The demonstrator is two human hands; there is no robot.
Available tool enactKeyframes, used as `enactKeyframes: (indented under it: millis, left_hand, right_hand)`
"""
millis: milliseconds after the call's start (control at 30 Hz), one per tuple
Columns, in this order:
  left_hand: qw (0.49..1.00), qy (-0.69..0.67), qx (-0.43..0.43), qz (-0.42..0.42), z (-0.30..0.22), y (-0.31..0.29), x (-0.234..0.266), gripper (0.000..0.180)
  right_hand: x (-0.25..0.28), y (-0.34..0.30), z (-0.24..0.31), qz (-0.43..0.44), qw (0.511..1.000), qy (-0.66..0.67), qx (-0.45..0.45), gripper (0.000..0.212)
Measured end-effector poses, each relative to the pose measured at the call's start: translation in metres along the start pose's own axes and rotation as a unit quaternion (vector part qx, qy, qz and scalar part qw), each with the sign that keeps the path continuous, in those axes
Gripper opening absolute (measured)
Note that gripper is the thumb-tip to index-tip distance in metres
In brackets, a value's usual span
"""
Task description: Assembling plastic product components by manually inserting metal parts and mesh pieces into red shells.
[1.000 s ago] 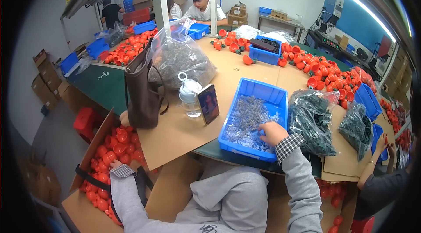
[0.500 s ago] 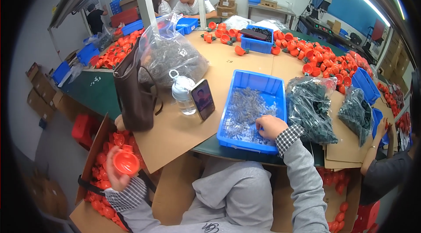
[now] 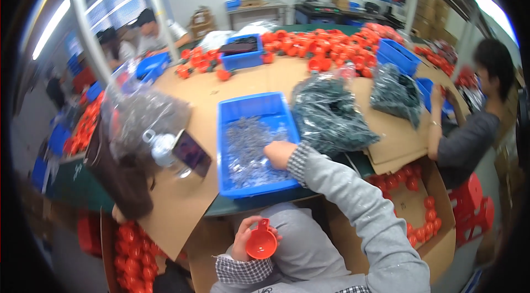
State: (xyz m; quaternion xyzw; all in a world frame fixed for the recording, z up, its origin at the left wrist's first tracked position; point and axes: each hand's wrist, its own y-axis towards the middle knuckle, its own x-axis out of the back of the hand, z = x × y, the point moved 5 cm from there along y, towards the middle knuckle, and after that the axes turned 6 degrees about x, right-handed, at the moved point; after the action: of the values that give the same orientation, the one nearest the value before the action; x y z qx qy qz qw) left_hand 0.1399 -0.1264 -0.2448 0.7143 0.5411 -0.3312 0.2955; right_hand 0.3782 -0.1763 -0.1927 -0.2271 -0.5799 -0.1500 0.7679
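My left hand (image 3: 241,242) is closed around a small orange-red plastic cup (image 3: 261,244) with a short tab at its rim, held over my lap with its hollow side showing. My right hand (image 3: 280,154) reaches into a blue plastic bin (image 3: 287,184) at the table's front edge. Its fingers are bent and pressed together over a heap of small clear and greyish parts (image 3: 243,141); whatever they pinch is hidden. Just right of the bin lies a clear bag of dark green pieces (image 3: 326,113).
Left of the bin stand a propped phone (image 3: 192,152), a clear bottle (image 3: 163,149) and a brown bag (image 3: 118,177). Boxes of orange-red cups (image 3: 130,254) flank my legs. More cups (image 3: 326,44) pile up at the back. A co-worker (image 3: 469,122) sits at the right.
The view has swung to the right. My left hand has brought the cup from above the left box to over my lap. My right hand stays in the blue bin.
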Motion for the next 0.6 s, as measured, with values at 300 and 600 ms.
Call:
enactKeyframes:
  millis: [300,600]
  left_hand:
    - [0.998,0.007,0.046,-0.042,0.030,0.070,-0.020,0.050]
    - [0.990,0.038,0.002,-0.138,0.039,0.085,-0.041,0.036]
  right_hand:
    - [-0.004,-0.008,-0.007,-0.076,0.994,0.048,0.054,0.014]
    - [-0.009,-0.009,-0.005,0.004,0.992,0.086,0.097,0.012]
